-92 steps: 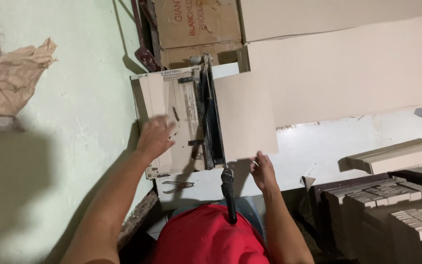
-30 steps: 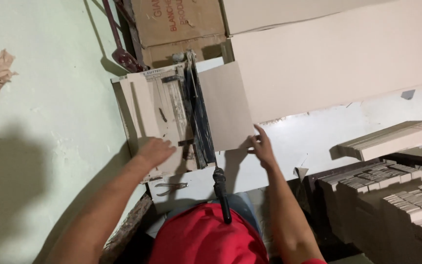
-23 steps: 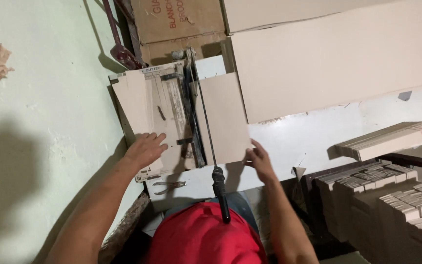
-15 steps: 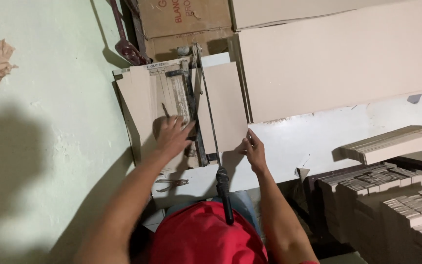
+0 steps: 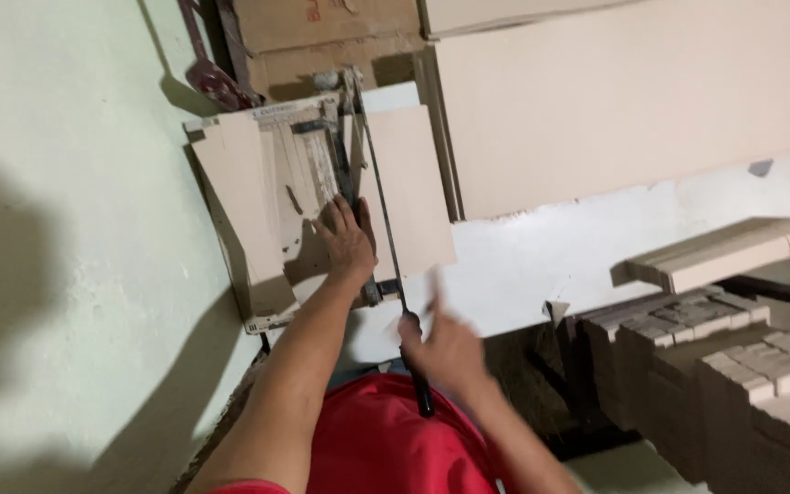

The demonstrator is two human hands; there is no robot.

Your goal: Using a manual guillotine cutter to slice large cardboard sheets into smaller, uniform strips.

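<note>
Head view, left hand [image 5: 347,240] pressing cardboard sheet [image 5: 409,187]

Pale green wall [image 5: 57,274] took up the whole left side, with big soft shadows thrown across it, so the light was coming from the right somewhere. A white worktop [image 5: 541,265] ran through the middle, chipped along its near edge. Huge tan cardboard sheets [image 5: 614,101] leaned at the back, next to a brown cardboard box [image 5: 322,37]. Stacks of cut cardboard strips [image 5: 733,366] were piled low on the right, with one loose bundle [image 5: 724,252] sitting on top. A dark red tool [image 5: 217,82] sat in the corner.
</note>
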